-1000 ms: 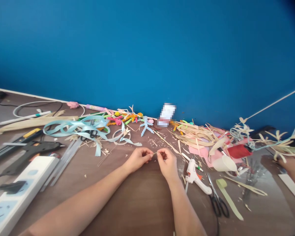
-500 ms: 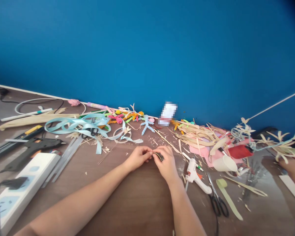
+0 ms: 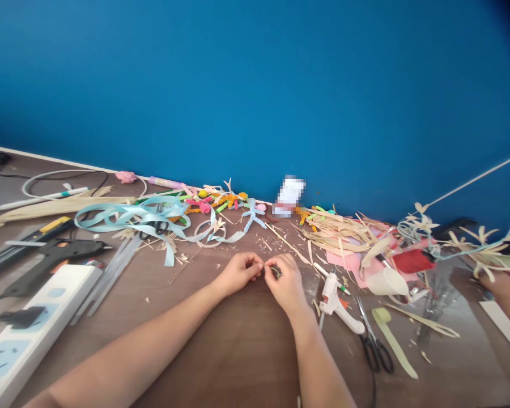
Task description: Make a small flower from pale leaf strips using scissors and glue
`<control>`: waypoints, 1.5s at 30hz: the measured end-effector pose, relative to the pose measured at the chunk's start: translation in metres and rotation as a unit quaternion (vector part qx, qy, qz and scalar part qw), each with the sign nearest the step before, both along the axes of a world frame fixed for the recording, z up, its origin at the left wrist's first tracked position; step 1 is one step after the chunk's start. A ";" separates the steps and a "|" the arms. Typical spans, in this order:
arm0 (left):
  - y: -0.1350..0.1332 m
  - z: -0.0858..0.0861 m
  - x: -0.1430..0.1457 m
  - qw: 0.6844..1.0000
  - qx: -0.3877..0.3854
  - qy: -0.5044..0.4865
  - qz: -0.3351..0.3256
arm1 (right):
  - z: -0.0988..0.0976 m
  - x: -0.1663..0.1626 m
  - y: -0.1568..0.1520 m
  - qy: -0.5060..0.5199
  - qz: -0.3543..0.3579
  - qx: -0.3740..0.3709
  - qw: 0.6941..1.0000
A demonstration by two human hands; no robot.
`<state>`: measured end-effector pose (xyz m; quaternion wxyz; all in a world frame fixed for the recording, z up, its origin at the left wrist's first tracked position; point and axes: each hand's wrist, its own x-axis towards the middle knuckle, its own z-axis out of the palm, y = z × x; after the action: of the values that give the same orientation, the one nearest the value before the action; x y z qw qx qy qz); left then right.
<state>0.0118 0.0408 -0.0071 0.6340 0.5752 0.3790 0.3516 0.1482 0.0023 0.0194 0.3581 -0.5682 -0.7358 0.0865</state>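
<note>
Above the middle of the brown table, my left hand (image 3: 242, 272) and my right hand (image 3: 285, 279) meet almost fingertip to fingertip. Both are closed in a pinch, thumb against forefinger. What sits between the fingertips is too small to name. A thin, greenish strand shows faintly inside the curl of my right hand. To the right of that hand lies a white glue gun (image 3: 335, 303), with black-handled scissors (image 3: 374, 343) beside it. Wood-coloured scraps and shavings are scattered on the table just beyond my fingers.
Light blue ribbon (image 3: 131, 215) lies heaped at the back left. A power strip (image 3: 46, 323), a black glue gun (image 3: 55, 258) and clear glue sticks (image 3: 106, 283) are on the left. Pale strips (image 3: 344, 229) pile up at the back right. Another person's hand (image 3: 504, 289) shows at the right edge.
My fingertips have drawn very slightly apart, and the right fingers have shifted a little. The whole view has moved a touch; the things on the table stay in place.
</note>
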 end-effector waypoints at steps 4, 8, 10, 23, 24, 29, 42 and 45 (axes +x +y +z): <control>0.000 -0.001 0.000 1.000 0.001 -0.004 0.006 | -0.002 0.000 0.001 0.000 -0.008 -0.001 1.000; 0.000 -0.001 0.000 1.000 -0.005 -0.008 0.010 | -0.004 0.000 0.001 0.003 -0.015 0.004 1.000; 0.000 -0.001 0.000 1.000 -0.009 -0.011 0.014 | -0.003 0.000 0.001 0.006 -0.017 0.009 1.000; 0.001 -0.005 0.002 0.999 -0.021 -0.014 0.025 | -0.003 0.001 0.002 0.019 0.001 -0.005 1.000; 0.002 -0.006 0.002 0.999 -0.017 -0.014 0.023 | -0.004 0.001 0.002 0.015 -0.002 -0.006 1.000; 0.002 -0.008 0.003 1.000 0.008 -0.002 0.016 | -0.006 0.003 0.003 0.004 -0.014 -0.006 1.000; 0.003 -0.001 0.004 0.999 -0.001 0.006 0.038 | -0.008 0.007 0.007 0.036 -0.014 -0.010 0.999; 0.004 -0.003 0.003 0.998 -0.023 -0.021 0.045 | -0.006 0.008 0.006 0.076 -0.001 -0.020 0.997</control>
<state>0.0150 0.0449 -0.0097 0.6384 0.5350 0.3996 0.3827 0.1562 0.0081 0.0137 0.4019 -0.5674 -0.7041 0.1442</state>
